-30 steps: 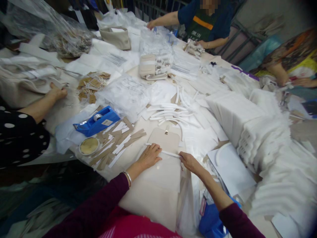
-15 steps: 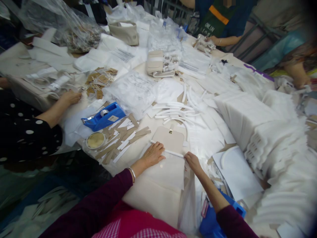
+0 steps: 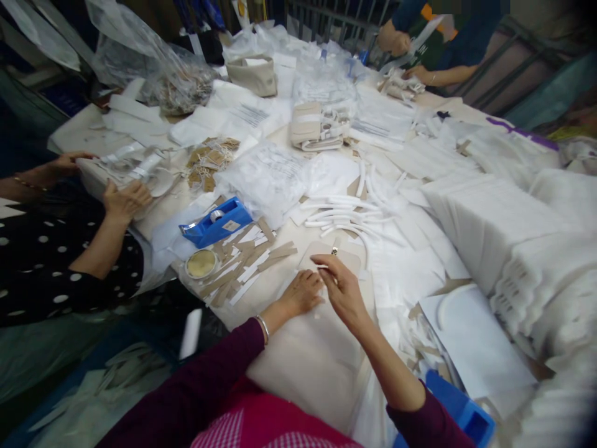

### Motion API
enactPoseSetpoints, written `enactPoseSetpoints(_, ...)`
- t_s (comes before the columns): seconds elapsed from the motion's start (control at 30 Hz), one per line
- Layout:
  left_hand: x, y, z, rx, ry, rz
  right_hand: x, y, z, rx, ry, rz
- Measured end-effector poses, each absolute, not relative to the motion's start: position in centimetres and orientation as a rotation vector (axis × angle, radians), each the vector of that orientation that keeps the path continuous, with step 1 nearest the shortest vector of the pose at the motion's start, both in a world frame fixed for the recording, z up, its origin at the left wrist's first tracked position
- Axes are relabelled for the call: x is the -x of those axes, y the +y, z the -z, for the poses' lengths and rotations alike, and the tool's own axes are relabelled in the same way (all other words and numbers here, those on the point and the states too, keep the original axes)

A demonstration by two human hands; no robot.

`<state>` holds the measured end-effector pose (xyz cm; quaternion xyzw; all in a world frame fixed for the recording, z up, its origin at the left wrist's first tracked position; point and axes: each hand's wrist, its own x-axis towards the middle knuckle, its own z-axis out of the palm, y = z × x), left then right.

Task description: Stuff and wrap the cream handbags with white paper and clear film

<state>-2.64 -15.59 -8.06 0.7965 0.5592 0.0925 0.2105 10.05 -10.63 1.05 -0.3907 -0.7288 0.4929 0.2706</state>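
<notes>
My left hand [image 3: 302,294] lies on the beige bag [image 3: 338,333] in front of me, fingers stretched out and pressing on its upper part. Just right of it and higher, my right hand [image 3: 344,291] hovers over the bag, index finger stretched left and thumb apart, with nothing visible between them. Beyond the hands, the bag's flap [image 3: 351,254] lies folded back, a small gold clasp [image 3: 334,251] at its edge. A blurred white piece [image 3: 191,334] hangs in the air left of the table. My hands and forearm hide part of the bag's opening.
Left of the bag are a blue tape dispenser [image 3: 218,223], a round tin [image 3: 201,264] and loose strips [image 3: 247,264]. Curved white tubes [image 3: 342,211] lie behind it. White sheets [image 3: 480,224] are stacked right. A co-worker's hands [image 3: 125,198] rest at the left; another person works across the table.
My right hand has moved left, off the end of the white tube on the bag, toward my left hand. That tube no longer shows there. A white piece now appears in the air at left.
</notes>
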Motion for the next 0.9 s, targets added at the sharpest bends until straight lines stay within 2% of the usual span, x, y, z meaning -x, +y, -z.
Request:
enactPoseSetpoints(0.2, 2.9, -16.2, 8.0, -2.148, 1.591, -0.350, -13.7, -11.9, 7.1, 1.476, -2.467, -0.869)
enactPoseSetpoints(0.33, 3.0, -16.3, 7.6, -2.117, 1.588, -0.334, -14.1, -13.6, 8.1, 1.578, -2.542, -0.642)
enactPoseSetpoints(0.53, 3.1, -16.0, 7.3, -2.104, 1.557, -0.332, -14.6, -13.2, 8.9, 1.563, -2.537, -0.704)
enactPoseSetpoints(0.67, 3.2, -16.0, 7.6, -2.113, 1.537, -0.335, -15.2, -9.1, 10.1, 1.476, -2.499, -0.714)
enactPoseSetpoints(0.8, 3.2, -15.9, 8.1, -2.126, 1.539, -0.335, -14.1, -2.7, 10.4, 1.704, -2.446, -0.508)
enactPoseSetpoints(0.9, 3.2, -16.0, 8.2, -2.139, 1.535, -0.341, -12.7, 1.4, 10.1, 1.919, -2.481, -0.604)
